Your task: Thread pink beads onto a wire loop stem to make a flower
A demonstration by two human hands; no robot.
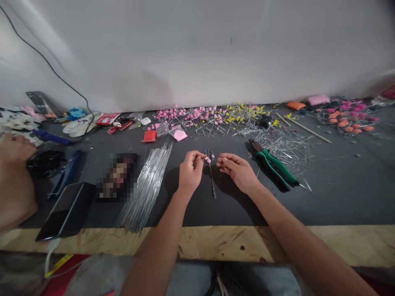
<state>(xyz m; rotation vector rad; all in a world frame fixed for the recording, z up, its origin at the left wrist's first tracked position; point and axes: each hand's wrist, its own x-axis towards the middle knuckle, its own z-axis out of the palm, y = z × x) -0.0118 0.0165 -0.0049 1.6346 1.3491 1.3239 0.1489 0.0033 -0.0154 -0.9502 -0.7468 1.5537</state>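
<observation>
A twisted wire piece (pixel 211 174) with wire loops at its top and small pink bits on them is held up over the dark table. My left hand (pixel 191 168) pinches it at the upper left, by a loop with a pink bit. Just right of the loops is my right hand (pixel 236 168), its fingers bent and its thumb near the index finger; whether anything small lies between them cannot be made out. A bundle of straight silver wires (pixel 149 185) lies left of my left hand. Green-handled pliers (pixel 274 164) rest to the right of my right hand.
Pink-tipped wires (pixel 188 115) and yellow-tipped wires (pixel 247 113) line the wall. Loose wires (pixel 286 146) lie behind the pliers, coral and magenta pieces (pixel 348 117) farther right. A phone (pixel 66 211) is at the left front edge. Another person's arm (pixel 15 185) rests at far left.
</observation>
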